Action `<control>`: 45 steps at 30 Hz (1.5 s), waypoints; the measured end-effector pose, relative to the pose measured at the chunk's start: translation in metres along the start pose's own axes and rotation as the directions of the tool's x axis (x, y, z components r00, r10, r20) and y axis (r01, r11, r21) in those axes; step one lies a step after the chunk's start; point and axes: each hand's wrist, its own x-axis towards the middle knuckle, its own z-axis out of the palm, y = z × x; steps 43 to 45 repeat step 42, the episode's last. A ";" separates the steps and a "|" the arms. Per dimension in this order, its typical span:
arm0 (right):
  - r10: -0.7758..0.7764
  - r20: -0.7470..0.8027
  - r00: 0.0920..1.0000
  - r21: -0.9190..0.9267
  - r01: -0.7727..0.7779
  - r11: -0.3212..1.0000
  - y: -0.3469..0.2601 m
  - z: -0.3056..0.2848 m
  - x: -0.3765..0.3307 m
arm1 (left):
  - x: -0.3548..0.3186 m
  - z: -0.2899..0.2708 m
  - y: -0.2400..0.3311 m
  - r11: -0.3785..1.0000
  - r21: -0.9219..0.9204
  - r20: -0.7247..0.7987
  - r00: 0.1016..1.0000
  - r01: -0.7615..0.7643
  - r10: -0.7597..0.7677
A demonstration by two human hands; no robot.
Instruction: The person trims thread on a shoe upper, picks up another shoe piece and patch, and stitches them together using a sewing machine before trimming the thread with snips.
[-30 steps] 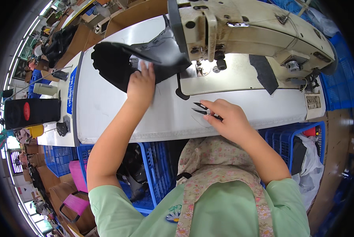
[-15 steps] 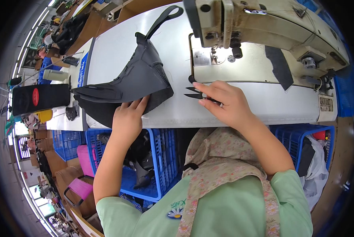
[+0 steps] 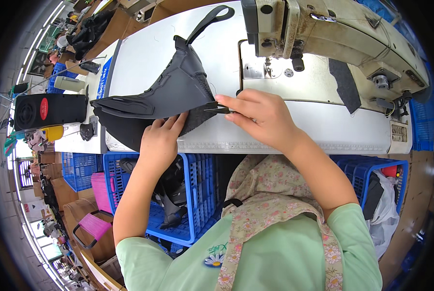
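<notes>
A dark grey shoe upper [image 3: 175, 89] with a black pull loop at its top lies on its side on the white sewing table, toe to the left. My left hand [image 3: 159, 143] holds its lower edge, fingertips tucked under the grey side and against the black lining [image 3: 125, 128]. In my right hand [image 3: 263, 116] is a pair of black thread snips [image 3: 221, 109], pinched between thumb and fingers. Their blades are at the heel's bottom corner, where a loose thread shows. Whether the blades touch the thread I cannot tell.
An off-white sewing machine [image 3: 333, 43] stands at the back right, a dark fabric scrap [image 3: 344, 85] on its bed. Blue crates [image 3: 197, 194] with dark pieces sit below the table's front edge. At the left is a black box-shaped device [image 3: 52, 110].
My right hand has moved left, bringing the snips from beside the shoe upper to its heel corner. The blades have closed together. My left hand remains at the lower edge.
</notes>
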 end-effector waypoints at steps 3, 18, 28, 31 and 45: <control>0.011 0.000 1.000 0.036 -0.011 0.999 0.003 0.003 0.001 | 0.000 0.000 0.000 1.000 0.008 0.014 1.000 0.000 0.000; 0.138 -0.124 0.983 0.166 -0.117 0.979 -0.025 -0.023 -0.021 | -0.025 -0.029 0.014 0.838 -0.517 -0.050 0.972 0.172 -0.230; 0.223 -0.028 0.974 0.261 -0.208 0.943 -0.055 -0.018 -0.022 | -0.070 -0.041 0.035 -0.446 -0.895 0.289 0.806 0.035 -0.517; 0.227 0.015 0.974 0.285 -0.221 0.933 -0.063 -0.009 -0.024 | -0.074 -0.046 0.045 -0.472 -0.881 0.251 0.816 -0.030 -0.521; 0.198 0.129 0.972 0.294 -0.228 0.928 -0.082 0.006 -0.036 | -0.083 -0.036 0.074 -0.529 -0.835 0.200 0.811 -0.153 -0.550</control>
